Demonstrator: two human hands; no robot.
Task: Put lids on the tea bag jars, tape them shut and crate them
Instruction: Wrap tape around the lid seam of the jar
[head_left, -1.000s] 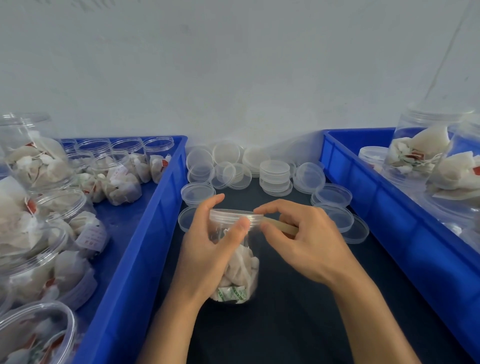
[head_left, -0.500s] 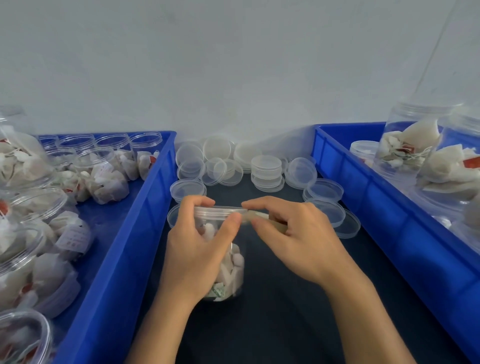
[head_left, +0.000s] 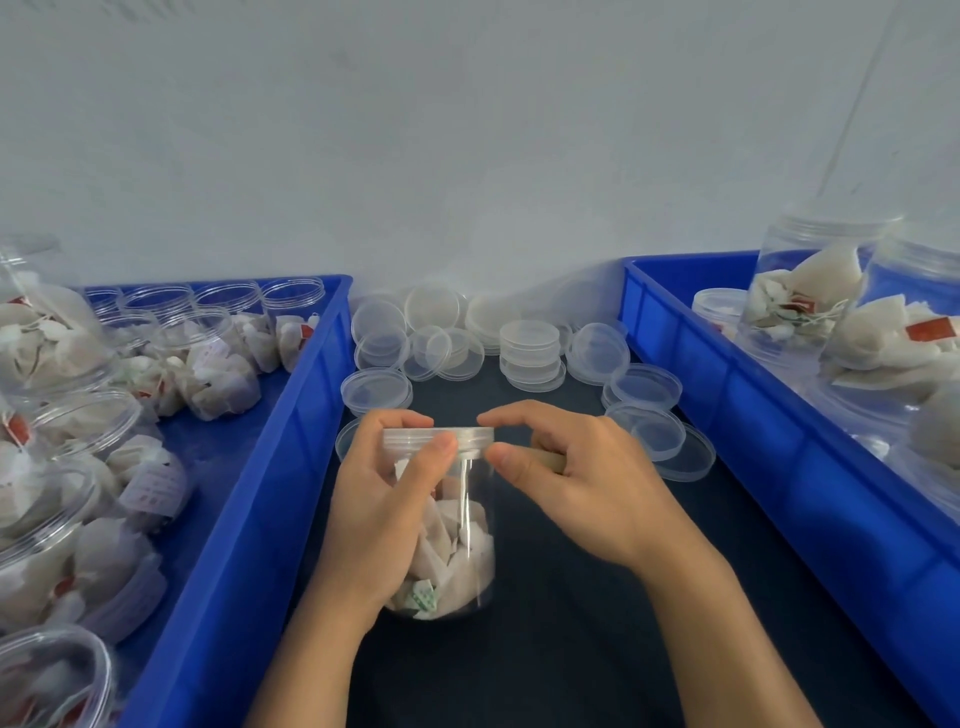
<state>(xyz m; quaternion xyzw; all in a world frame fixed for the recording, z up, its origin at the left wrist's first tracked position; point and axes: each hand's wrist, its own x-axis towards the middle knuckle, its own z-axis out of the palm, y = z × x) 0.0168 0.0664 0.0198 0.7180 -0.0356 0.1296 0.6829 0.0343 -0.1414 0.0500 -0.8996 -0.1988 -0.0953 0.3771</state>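
Gripping lidded jar (head_left: 457, 525): left hand (head_left: 382, 519) round body, right hand (head_left: 587, 486) pinching lid (head_left: 441, 437).

Your left hand (head_left: 379, 519) covering the jar's (head_left: 457, 530) left side, a tan strip (head_left: 550, 460) mostly buried in your right hand (head_left: 587, 483), left crate (head_left: 270, 488) and right crate (head_left: 779, 447) cut by the frame edges, labels too blurred to read.

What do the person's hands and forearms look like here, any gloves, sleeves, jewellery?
Both are bare: the left hand and right hand wear no gloves, and no rings or watch show. Both forearms run uncovered to the bottom edge of the frame, with no sleeve in view. Nails are short and unpainted.
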